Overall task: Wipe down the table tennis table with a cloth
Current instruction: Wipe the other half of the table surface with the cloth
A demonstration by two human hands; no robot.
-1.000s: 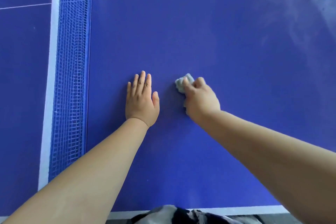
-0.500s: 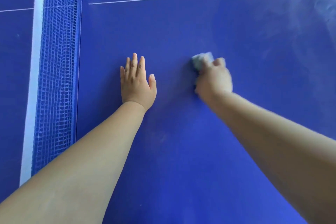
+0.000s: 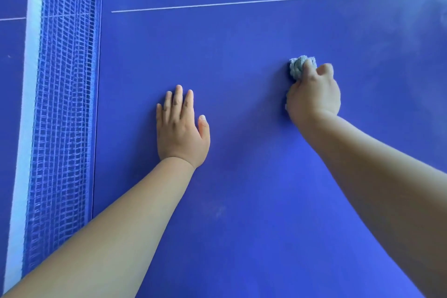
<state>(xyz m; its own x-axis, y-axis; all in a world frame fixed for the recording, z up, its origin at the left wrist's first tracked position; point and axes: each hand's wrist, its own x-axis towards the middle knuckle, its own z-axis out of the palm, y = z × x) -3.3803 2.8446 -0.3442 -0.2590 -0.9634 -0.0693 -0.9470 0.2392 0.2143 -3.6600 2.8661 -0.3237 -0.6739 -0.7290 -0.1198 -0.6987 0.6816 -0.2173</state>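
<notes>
The blue table tennis table (image 3: pixel 242 55) fills the view. My right hand (image 3: pixel 314 97) grips a bunched pale blue-grey cloth (image 3: pixel 298 68) and presses it on the surface right of centre; most of the cloth is hidden under the fingers. My left hand (image 3: pixel 180 128) lies flat on the table, fingers straight and together, a good hand's width left of the cloth.
The blue net (image 3: pixel 63 116) with its white top band (image 3: pixel 26 128) runs front to back along the left. A thin white centre line (image 3: pixel 266 1) crosses the table beyond my hands. Pale dusty smears (image 3: pixel 411 43) show at the far right.
My right hand has slid the cloth to the right and slightly farther away, widening the gap between my hands. My left hand stays flat in place. The view has shifted a little.
</notes>
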